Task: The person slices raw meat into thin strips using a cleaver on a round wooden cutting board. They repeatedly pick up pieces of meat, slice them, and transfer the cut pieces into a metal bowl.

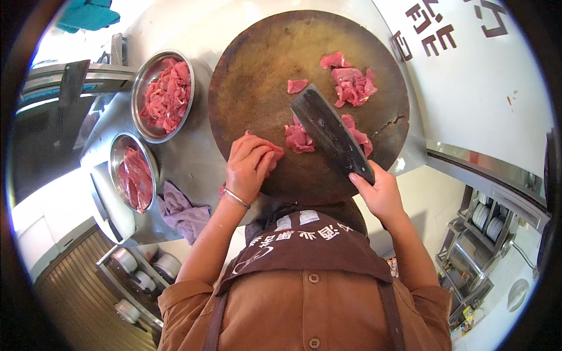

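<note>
My right hand point(381, 191) grips a dark-bladed cleaver point(331, 131) at its near end, its blade slanting up and left above the round wooden chopping block point(259, 70). At the block's near-left edge, my left hand point(251, 164) is closed around a piece of raw red meat point(276, 153), partly hidden by the fingers. Cut meat pieces point(299, 138) lie left of the blade, and more meat point(361, 136) shows on its right side. Farther up the block rest a pile of meat chunks point(353, 85) and one small meat slice point(297, 86).
Left of the block, a metal bowl point(135, 109) holds cut meat, and a smaller bowl point(113, 151) holds larger pieces. A purple cloth point(182, 210) lies near the steel counter's point(184, 160) front edge. A white wall panel point(474, 87) borders the right side. The block has a crack point(388, 124).
</note>
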`<act>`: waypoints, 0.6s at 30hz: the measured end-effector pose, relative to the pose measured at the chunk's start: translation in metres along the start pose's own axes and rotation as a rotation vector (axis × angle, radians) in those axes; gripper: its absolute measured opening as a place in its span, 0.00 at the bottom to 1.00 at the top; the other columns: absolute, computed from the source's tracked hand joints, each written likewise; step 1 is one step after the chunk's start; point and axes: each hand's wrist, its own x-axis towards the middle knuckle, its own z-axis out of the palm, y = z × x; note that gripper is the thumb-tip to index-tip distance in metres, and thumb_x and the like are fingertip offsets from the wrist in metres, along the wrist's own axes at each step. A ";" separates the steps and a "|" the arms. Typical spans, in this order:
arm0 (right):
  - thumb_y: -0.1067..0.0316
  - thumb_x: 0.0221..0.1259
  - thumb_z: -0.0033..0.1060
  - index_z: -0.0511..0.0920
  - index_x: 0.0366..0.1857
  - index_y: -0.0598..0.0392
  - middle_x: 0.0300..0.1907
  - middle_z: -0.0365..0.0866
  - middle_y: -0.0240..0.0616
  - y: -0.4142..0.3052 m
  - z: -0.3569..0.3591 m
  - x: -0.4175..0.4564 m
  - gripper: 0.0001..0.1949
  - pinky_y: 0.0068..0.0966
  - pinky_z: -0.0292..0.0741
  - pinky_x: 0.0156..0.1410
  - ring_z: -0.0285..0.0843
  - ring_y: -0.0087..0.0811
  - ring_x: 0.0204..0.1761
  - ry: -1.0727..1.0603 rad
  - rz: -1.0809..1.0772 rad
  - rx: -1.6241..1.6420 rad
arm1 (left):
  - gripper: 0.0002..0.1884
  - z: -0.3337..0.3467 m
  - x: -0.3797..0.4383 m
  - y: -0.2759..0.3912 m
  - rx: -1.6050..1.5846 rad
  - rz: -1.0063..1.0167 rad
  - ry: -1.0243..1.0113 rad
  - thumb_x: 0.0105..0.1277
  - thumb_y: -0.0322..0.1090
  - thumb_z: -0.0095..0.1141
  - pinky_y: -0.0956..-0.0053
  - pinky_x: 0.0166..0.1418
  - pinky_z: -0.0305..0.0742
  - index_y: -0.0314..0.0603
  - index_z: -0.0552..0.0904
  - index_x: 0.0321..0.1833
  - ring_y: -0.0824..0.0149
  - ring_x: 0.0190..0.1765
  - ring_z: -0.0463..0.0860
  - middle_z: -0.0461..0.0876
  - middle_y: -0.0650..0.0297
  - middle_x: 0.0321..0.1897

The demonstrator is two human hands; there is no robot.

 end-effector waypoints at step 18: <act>0.64 0.64 0.61 0.65 0.29 0.50 0.11 0.62 0.25 0.091 -0.019 -0.071 0.13 0.21 0.57 0.13 0.56 0.18 0.08 0.225 0.354 0.837 | 0.10 0.060 0.128 -0.018 0.238 -0.078 -0.336 0.58 0.38 0.59 0.59 0.53 0.74 0.38 0.83 0.37 0.50 0.51 0.76 0.76 0.51 0.46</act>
